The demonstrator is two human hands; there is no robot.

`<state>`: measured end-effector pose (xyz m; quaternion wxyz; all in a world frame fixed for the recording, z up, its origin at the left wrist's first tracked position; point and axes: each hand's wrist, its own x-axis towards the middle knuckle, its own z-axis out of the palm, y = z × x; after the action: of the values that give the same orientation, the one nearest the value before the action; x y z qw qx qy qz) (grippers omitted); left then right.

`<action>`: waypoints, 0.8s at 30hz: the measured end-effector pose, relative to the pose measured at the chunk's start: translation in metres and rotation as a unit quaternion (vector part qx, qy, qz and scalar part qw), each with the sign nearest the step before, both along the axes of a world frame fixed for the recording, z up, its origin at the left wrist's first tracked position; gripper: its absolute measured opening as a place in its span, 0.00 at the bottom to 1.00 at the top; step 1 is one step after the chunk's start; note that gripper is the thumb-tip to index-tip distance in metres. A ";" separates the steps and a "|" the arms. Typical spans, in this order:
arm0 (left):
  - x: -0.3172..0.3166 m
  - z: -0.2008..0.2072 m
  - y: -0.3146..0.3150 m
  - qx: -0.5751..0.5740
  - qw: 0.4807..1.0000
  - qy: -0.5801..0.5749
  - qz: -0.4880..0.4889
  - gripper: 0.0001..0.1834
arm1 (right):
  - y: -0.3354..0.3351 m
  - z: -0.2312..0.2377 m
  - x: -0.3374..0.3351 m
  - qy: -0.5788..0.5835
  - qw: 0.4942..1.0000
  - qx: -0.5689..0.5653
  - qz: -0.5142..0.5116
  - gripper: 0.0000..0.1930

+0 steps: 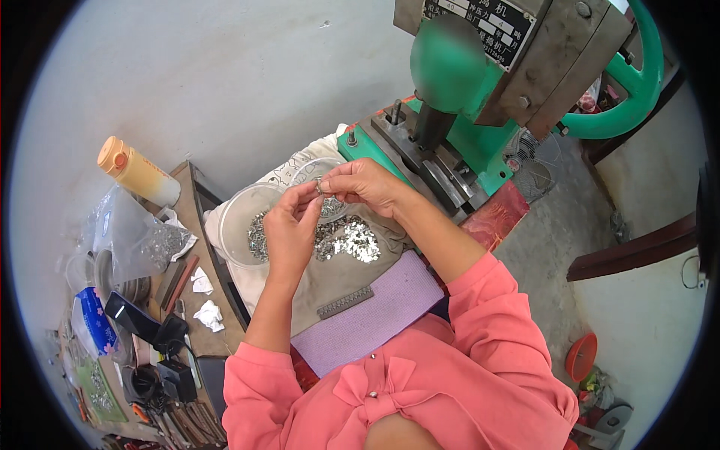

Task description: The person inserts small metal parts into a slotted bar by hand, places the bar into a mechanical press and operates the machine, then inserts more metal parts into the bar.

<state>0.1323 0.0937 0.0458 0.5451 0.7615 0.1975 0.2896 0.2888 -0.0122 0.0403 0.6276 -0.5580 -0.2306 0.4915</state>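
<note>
My left hand [291,229] and my right hand [365,187] meet above the cloth-covered bench, fingertips pinched together. Between them is a small silvery metal piece [319,187], too small to name more exactly. Below lies a loose heap of shiny small metal pieces [356,240], with darker ones at its left. A round clear plastic tray [234,225], partly behind my left hand, holds more such pieces. Another clear round container [306,169] stands behind my hands, partly hidden. Nearer me, a grey notched metal bar [345,301] rests by the edge of a purple mat [379,311].
A green press [450,71] with a large handwheel [645,97] stands at the back right. On the left side table are an orange-topped bottle [139,171], a plastic bag [124,229], a phone [132,316], crumpled tissue [210,316] and several tools.
</note>
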 end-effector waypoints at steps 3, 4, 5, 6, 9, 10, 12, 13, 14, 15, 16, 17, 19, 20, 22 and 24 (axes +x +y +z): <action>0.004 -0.002 0.001 -0.014 1.000 -0.008 0.000 0.12 | 0.000 0.002 -0.005 0.009 1.000 -0.001 -0.029 0.08; 0.005 -0.002 0.002 -0.022 1.000 -0.010 0.007 0.11 | 0.000 0.002 -0.007 0.010 1.000 -0.001 -0.030 0.08; 0.006 -0.002 0.003 -0.023 1.000 -0.009 0.007 0.11 | 0.000 0.002 -0.008 0.013 0.999 0.005 -0.037 0.08; 0.007 -0.004 0.004 -0.021 1.000 -0.017 0.012 0.09 | 0.000 0.002 -0.009 0.015 0.999 0.011 -0.044 0.08; 0.011 -0.009 0.009 -0.016 0.999 -0.021 0.019 0.07 | 0.001 0.005 -0.016 -0.011 0.997 0.002 -0.070 0.08; 0.011 -0.011 0.010 -0.011 1.000 -0.018 0.021 0.07 | 0.001 0.006 -0.019 -0.010 0.998 0.001 -0.069 0.08; 0.011 -0.011 0.013 -0.009 1.000 -0.016 0.021 0.06 | 0.002 0.008 -0.025 -0.063 0.994 -0.010 -0.090 0.09; 0.011 -0.011 0.014 -0.007 1.000 -0.014 0.021 0.06 | 0.002 0.008 -0.026 -0.062 0.994 -0.012 -0.090 0.09; 0.010 -0.010 0.013 -0.008 1.000 -0.013 0.022 0.06 | 0.001 0.008 -0.027 -0.070 0.994 -0.018 -0.083 0.11; 0.010 -0.008 0.013 -0.011 1.000 -0.009 0.021 0.05 | 0.001 0.008 -0.027 -0.079 0.994 -0.025 -0.076 0.12; 0.011 -0.007 0.013 -0.014 1.000 -0.005 0.021 0.05 | 0.000 0.006 -0.028 -0.078 0.994 -0.027 -0.077 0.12; 0.010 -0.005 0.012 -0.016 1.000 -0.004 0.020 0.05 | -0.001 0.004 -0.029 -0.089 0.992 -0.023 -0.090 0.12; 0.008 -0.004 0.013 -0.030 0.999 0.005 0.014 0.02 | 0.000 0.003 -0.032 -0.099 0.990 -0.022 -0.099 0.13; 0.009 -0.008 0.016 -0.041 0.999 -0.010 0.015 0.03 | -0.001 0.003 -0.033 -0.137 0.985 -0.014 -0.106 0.13; 0.010 -0.011 0.017 -0.058 0.998 -0.025 0.023 0.03 | 0.000 -0.001 -0.037 -0.178 0.976 -0.019 -0.122 0.12; 0.007 -0.006 0.018 -0.093 0.995 -0.046 0.012 0.03 | 0.000 0.007 -0.042 -0.199 0.973 -0.026 -0.110 0.13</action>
<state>0.1391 0.1117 0.0397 0.6185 0.6909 0.2075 0.3115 0.2471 -0.0119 0.0472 0.6045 -0.6828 -0.2749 0.3047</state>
